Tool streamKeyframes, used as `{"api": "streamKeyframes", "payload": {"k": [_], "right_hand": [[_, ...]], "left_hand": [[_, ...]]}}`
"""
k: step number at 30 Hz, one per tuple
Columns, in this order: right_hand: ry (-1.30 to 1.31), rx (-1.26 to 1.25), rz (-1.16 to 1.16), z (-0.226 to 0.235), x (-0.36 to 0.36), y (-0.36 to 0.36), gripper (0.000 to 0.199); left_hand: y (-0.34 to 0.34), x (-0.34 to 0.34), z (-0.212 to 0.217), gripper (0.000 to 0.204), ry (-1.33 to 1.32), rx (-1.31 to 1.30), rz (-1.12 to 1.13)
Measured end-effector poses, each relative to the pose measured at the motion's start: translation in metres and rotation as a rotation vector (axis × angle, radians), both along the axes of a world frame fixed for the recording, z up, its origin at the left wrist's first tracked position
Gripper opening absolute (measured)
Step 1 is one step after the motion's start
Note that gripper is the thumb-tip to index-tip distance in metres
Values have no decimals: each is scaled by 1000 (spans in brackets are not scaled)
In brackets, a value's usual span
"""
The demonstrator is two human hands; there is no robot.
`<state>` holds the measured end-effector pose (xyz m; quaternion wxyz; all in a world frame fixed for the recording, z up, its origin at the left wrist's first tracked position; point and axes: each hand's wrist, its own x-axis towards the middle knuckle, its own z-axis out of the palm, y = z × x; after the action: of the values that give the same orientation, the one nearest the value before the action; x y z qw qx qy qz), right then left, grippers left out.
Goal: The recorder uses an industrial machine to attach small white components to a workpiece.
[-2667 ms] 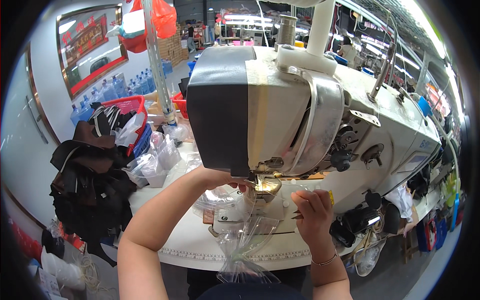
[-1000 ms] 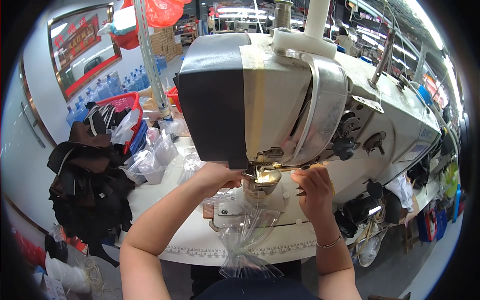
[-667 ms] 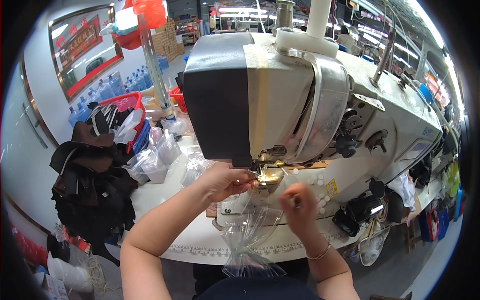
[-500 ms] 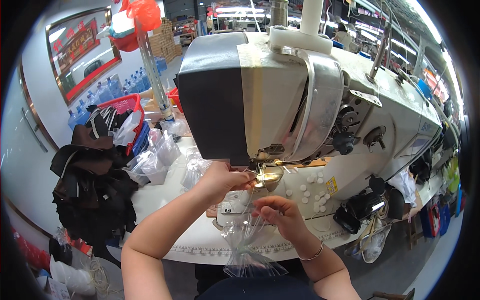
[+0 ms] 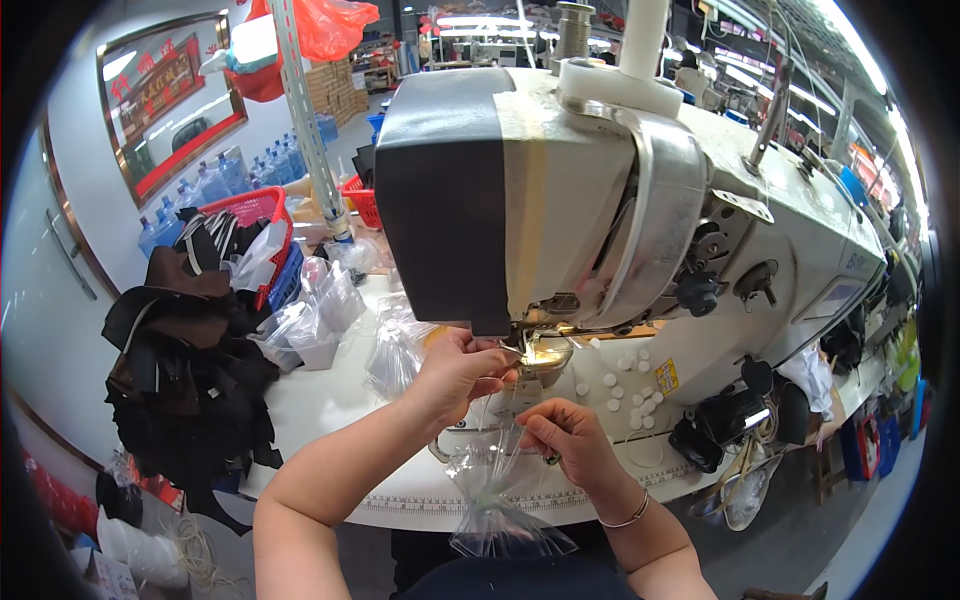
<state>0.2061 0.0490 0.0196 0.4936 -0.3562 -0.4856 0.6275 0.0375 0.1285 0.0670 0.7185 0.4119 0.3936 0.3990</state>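
A sewing machine (image 5: 440,215) with a dark front cover fills the middle. My left hand (image 5: 452,375) is up at its needle area, under the head, thumb and fingers pinched together beside the lit metal arm (image 5: 545,358). What the pinch holds is too small to make out. Lower and to the right, my right hand (image 5: 568,436) has its thumb and forefinger closed together, the other fingers curled. Faint thin strands show between the two hands, but I cannot tell whether either holds them. Below hangs a clear plastic bag (image 5: 505,500), gathered at its middle, by the table's front edge.
Several white discs (image 5: 637,400) lie right of the needle area. Black and brown pieces (image 5: 190,370) are heaped at the left, near a red basket (image 5: 270,205) and clear plastic bags (image 5: 315,310). A ruler strip (image 5: 420,503) runs along the table's curved front edge.
My right hand's thumb and forefinger have come together from a looser, more spread pose. My left hand stays by the needle. The whole view has shifted slightly, moving the machine rightward in it.
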Motion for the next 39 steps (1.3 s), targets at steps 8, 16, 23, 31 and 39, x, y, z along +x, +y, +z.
{"api": "streamKeyframes", "payload": {"k": [8, 16, 23, 31, 39], "right_hand": [[-37, 35, 35, 6, 11, 3, 13], [-57, -5, 61, 11, 21, 7, 15], [-67, -6, 42, 18, 29, 12, 13], [-110, -32, 62, 18, 30, 15, 13], [-146, -33, 66, 17, 28, 15, 13]], "left_hand": [[-3, 3, -5, 24, -83, 0, 45], [-6, 7, -8, 22, -106, 50, 76], [-9, 10, -9, 22, -130, 34, 121], [3, 3, -8, 19, -133, -22, 12], [12, -2, -9, 15, -75, 29, -42]]}}
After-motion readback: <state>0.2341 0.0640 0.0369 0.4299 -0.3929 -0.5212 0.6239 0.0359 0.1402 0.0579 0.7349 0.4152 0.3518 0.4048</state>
